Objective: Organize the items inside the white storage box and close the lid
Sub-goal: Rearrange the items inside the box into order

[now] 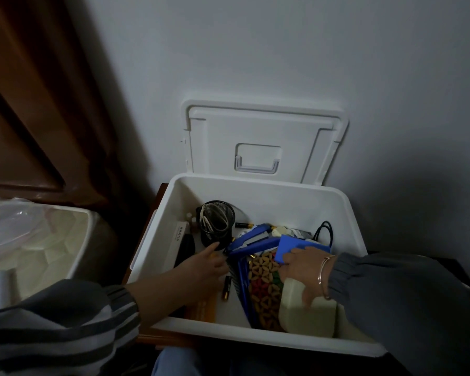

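Note:
The white storage box (255,191) stands open, its lid (258,131) leaning upright against the wall. Inside are a black mesh pen cup (217,221), blue folders (253,240), a beaded mat (263,283), a cream container (307,313), a battery (226,287) and a blue block (293,246). My left hand (204,264) reaches in with fingers apart, its fingertips near the foot of the pen cup, holding nothing. My right hand (299,270) rests over the mat and cream container, fingers gripping the edge of the blue block.
A cream bin (52,253) with a plastic liner stands to the left. A dark wooden door (38,104) fills the left background. The box sits on a wooden surface (158,337) against the grey wall. A white carton (181,234) lies along the box's left wall.

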The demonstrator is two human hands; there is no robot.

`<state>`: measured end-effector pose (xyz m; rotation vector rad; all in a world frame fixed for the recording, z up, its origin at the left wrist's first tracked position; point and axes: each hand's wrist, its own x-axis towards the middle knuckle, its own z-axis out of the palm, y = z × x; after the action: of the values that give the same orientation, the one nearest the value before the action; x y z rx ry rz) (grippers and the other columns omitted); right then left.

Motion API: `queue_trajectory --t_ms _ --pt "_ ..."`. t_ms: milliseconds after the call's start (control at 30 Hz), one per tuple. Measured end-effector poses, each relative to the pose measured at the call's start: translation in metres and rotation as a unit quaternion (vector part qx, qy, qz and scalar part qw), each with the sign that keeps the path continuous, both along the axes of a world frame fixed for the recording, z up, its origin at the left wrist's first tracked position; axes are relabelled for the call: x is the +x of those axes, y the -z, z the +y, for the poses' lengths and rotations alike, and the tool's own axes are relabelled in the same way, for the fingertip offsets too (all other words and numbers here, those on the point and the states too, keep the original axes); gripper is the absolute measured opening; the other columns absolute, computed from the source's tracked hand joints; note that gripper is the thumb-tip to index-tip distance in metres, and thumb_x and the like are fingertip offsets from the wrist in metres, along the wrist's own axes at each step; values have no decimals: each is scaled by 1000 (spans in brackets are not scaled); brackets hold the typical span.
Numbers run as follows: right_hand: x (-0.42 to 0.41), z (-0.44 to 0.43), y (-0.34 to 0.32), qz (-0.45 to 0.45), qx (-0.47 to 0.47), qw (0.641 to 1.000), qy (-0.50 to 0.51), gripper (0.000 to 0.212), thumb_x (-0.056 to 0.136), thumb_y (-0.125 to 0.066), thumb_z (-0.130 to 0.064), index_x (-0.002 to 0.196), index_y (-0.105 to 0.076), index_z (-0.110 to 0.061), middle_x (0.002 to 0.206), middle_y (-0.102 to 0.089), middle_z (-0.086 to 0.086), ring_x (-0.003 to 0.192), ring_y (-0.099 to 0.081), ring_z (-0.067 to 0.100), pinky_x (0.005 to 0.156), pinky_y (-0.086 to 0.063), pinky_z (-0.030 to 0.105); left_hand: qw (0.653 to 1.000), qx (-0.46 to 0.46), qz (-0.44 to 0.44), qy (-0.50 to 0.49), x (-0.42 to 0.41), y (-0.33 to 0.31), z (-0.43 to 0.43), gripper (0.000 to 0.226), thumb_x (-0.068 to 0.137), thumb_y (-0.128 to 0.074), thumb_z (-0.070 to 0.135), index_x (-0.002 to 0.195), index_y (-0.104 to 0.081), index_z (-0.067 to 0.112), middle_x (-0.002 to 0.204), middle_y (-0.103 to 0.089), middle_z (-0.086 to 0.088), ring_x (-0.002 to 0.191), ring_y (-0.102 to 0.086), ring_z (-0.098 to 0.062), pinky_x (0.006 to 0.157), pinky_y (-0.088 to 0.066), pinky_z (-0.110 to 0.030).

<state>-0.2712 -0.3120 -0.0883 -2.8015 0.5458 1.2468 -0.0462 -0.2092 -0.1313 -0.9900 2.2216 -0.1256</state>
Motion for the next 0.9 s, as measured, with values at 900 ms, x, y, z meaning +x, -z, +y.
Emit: queue_trajectory --t_ms 900 --pt "35 9 -9 -398 177 860 266 30 76 -75 -27 102 -62 -21 93 -59 -11 85 -55 6 72 -44 15 866 141 288 -384 28 -35 15 38 102 -11 30 112 -48 25 128 -50 -2 131 -36 -12 118 11 -38"
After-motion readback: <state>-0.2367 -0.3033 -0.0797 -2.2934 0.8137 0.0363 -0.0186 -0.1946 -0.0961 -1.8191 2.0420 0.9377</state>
